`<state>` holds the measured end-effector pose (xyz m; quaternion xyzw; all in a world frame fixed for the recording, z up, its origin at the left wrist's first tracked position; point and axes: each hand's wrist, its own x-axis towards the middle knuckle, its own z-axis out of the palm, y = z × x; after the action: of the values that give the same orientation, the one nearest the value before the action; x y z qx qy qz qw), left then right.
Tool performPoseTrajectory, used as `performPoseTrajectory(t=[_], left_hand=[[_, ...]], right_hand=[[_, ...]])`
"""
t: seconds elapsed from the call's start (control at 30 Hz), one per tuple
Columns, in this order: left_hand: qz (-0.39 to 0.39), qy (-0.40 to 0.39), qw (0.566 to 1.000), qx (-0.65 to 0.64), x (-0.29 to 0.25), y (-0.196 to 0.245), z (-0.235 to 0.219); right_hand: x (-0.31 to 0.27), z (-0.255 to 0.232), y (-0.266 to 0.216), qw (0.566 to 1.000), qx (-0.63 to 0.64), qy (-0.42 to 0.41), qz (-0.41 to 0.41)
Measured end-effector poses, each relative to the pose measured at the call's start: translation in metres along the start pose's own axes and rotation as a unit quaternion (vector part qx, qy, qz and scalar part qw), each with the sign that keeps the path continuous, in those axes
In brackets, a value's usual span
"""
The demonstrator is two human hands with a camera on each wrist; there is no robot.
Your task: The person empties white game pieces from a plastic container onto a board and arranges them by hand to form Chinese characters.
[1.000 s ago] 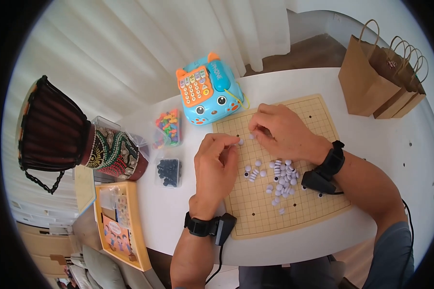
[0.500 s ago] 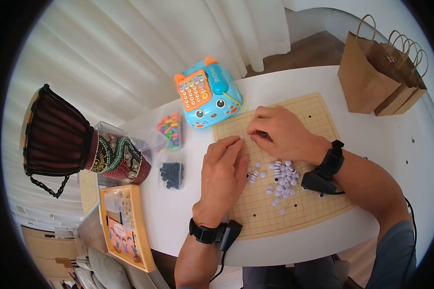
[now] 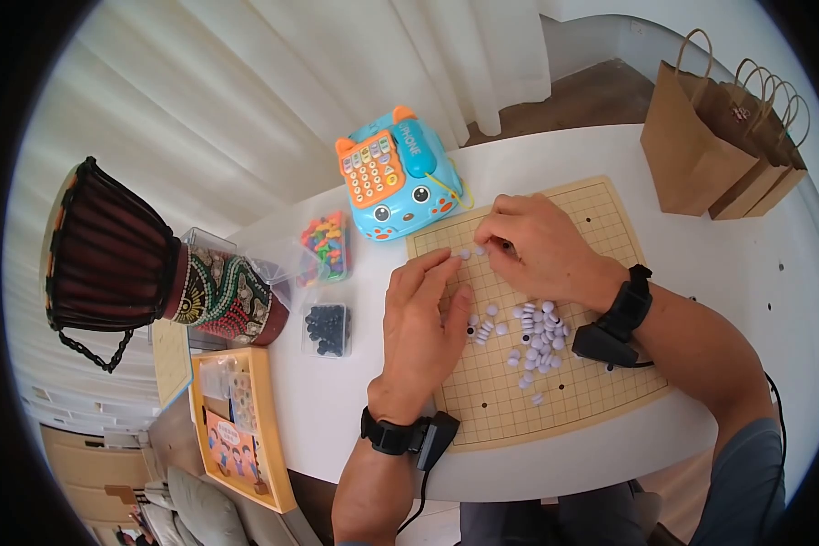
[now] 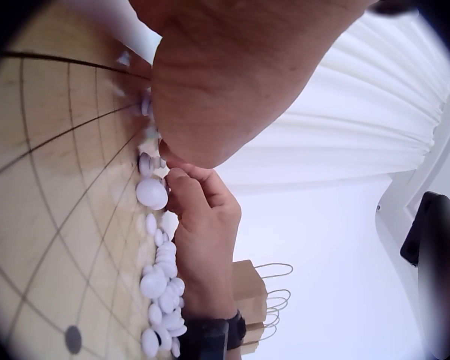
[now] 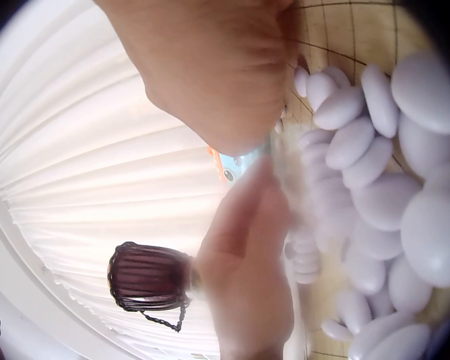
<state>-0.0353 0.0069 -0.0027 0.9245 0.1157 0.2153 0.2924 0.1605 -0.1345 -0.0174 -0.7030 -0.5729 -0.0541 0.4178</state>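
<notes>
Largest first: the white, curved-edge table (image 3: pixel 701 259) carries a flat tan board with a dark printed grid (image 3: pixel 519 426), its left edge partly under the left forearm, so a forearm dragged inward might shift it. The right hand (image 3: pixel 539 244) curls over the upper board, thumb and index tips close together; whether they pinch anything I cannot tell. The left hand (image 3: pixel 419 318) has fingers loosely extended, thumb well apart, apparently gripping nothing. Below the right hand lies a loose heap of white, rounded, glossy stones (image 3: pixel 541 338) (some stand on edge), which a lowered wrist could scatter. Smallest, two white stones (image 3: pixel 465 254) sit at the fingertips; with both hands so near, one fingertip could knock the other's stone off its line.
</notes>
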Motion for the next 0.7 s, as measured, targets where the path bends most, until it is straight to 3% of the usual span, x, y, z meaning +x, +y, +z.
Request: performPoseTrajectory(t=[0.07,0.13,0.7], left_hand=[[0.018,-0.001,1.0,0.022,0.0003,-0.0002,0.0005],[0.05,-0.017,0.998,0.04,-0.0001,-0.002,0.0025],[0.047,-0.043,0.997,0.035,0.0008,0.0021,0.0017]], right_hand=[[0.0008,-0.0044,-0.005,0.998,0.018,-0.049,0.032],[-0.0003,-0.002,-0.0037,0.999,0.009,-0.045,0.029],[-0.002,0.002,0.0029,0.999,0.004,-0.036,0.015]])
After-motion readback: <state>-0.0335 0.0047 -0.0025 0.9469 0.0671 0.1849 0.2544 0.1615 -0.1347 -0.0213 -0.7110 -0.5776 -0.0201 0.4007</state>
